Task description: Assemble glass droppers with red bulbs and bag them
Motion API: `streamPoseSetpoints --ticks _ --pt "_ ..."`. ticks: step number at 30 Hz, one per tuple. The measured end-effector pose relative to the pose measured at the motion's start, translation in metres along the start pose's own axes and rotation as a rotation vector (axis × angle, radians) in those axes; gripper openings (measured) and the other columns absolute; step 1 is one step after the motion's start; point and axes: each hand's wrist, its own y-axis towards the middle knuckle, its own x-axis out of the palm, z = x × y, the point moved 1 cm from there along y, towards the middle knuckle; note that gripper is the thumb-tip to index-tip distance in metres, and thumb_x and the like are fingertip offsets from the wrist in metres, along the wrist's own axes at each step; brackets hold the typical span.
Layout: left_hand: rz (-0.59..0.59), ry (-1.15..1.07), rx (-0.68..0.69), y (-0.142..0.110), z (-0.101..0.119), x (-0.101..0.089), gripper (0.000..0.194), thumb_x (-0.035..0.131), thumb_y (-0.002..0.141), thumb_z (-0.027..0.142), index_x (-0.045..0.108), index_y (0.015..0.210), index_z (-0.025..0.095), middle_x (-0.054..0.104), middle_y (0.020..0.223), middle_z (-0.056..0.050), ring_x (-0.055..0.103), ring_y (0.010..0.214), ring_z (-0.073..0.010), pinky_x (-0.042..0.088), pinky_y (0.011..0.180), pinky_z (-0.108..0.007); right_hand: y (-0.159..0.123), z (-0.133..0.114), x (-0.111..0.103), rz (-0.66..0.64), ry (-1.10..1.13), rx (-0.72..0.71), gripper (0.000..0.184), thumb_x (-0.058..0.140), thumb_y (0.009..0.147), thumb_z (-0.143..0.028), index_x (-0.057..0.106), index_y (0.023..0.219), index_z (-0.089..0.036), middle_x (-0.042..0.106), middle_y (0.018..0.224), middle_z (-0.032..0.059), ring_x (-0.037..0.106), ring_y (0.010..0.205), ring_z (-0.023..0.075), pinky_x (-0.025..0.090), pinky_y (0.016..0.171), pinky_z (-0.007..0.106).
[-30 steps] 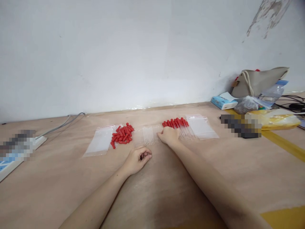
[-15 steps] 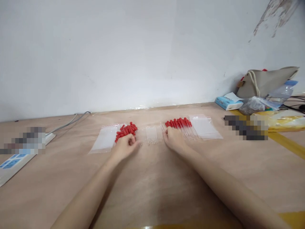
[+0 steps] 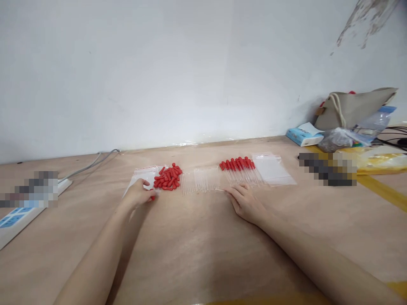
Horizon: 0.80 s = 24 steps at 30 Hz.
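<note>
My left hand (image 3: pixel 138 193) is closed on a red rubber bulb (image 3: pixel 153 197), just left of a loose pile of red rubber bulbs (image 3: pixel 168 177). My right hand (image 3: pixel 246 203) pinches a thin glass dropper tube (image 3: pixel 219 190), which points left from the fingertips. Between the hands lies a row of bare glass tubes (image 3: pixel 200 180), side by side. Beyond my right hand several droppers (image 3: pixel 238 165) lie in a row with red bulbs on their far ends. The palm side of the right hand is hidden.
Flat clear zip bags lie at the left (image 3: pixel 140 174) and right (image 3: pixel 270 167). A power strip (image 3: pixel 12 224) is at far left. At the right sit a blue tissue pack (image 3: pixel 303 136), a grey bag (image 3: pixel 356 110) and yellow plastic packaging (image 3: pixel 378 161). A wall stands behind.
My left hand has moved left, off the bulb pile, with a red bulb in its fingers. My right hand has come nearer and right, drawing a glass tube from the row's end.
</note>
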Motion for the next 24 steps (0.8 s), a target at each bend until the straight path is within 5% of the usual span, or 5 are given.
streamPoseSetpoints --ticks 3,5,12,24 --pt "-0.264 -0.231 0.149 -0.021 0.024 0.001 0.044 0.066 0.057 0.022 0.054 0.099 0.017 0.060 0.064 0.001 0.062 0.065 -0.0167 0.050 0.063 -0.028 0.002 -0.002 0.000 -0.009 0.021 0.047 0.021 0.038 0.085 -0.017 0.057 0.095 -0.016 0.063 0.084 0.0077 0.055 0.076 0.0159 0.037 0.075 0.032" --pt "-0.417 -0.375 0.286 -0.038 0.039 0.020 0.029 0.065 0.062 0.025 0.061 0.090 0.015 0.063 0.075 -0.003 0.062 0.074 -0.0165 0.049 0.070 -0.028 0.002 -0.003 0.001 -0.024 0.039 0.065 0.021 0.038 0.086 -0.019 0.058 0.093 -0.016 0.063 0.081 0.0065 0.055 0.072 0.0148 0.036 0.075 0.032" --pt "-0.336 -0.553 0.488 -0.066 0.042 0.115 0.025 0.068 0.065 0.031 0.058 0.080 0.014 0.064 0.078 -0.005 0.059 0.069 -0.0144 0.047 0.062 -0.026 0.000 -0.007 0.000 -0.067 0.063 0.047 0.021 0.040 0.085 -0.022 0.059 0.093 -0.018 0.064 0.076 0.0029 0.055 0.066 0.0115 0.031 0.078 0.031" --pt "-0.312 -0.529 0.568 -0.068 0.037 0.118 0.025 0.063 0.072 0.031 0.046 0.085 0.017 0.059 0.075 -0.001 0.058 0.063 -0.0112 0.043 0.057 -0.022 0.006 -0.017 0.004 -0.098 0.124 0.065 0.023 0.039 0.086 -0.024 0.058 0.096 -0.019 0.066 0.079 0.0031 0.053 0.062 0.0104 0.027 0.081 0.032"
